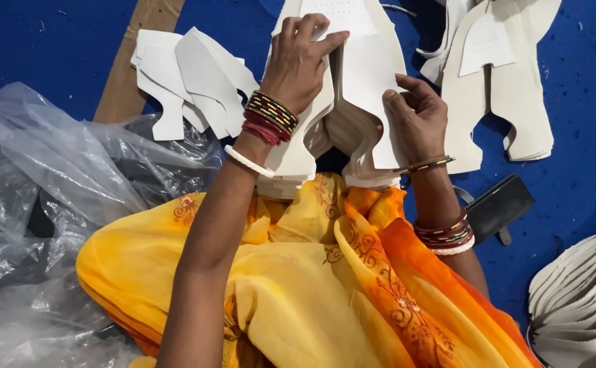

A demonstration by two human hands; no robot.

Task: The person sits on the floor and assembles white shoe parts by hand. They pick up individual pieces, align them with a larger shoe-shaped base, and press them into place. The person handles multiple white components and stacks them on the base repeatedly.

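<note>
A thick stack of cream, shoe-upper shaped cut pieces (369,82) rests on my lap, over yellow-orange cloth (311,272). My left hand (298,61) lies on top of the stack's left half, its fingers curled over the upper edge of the top piece. My right hand (417,116) grips the right side of the stack, thumb on top and fingers bent around the edge. Several bangles ring both wrists.
A fanned pile of white cut pieces (189,78) lies at upper left on the blue floor (571,184). More cream pieces (496,75) lie at upper right, another pile (577,300) at lower right. Crumpled clear plastic (32,204) fills the left; a black case (499,204) sits by my right arm.
</note>
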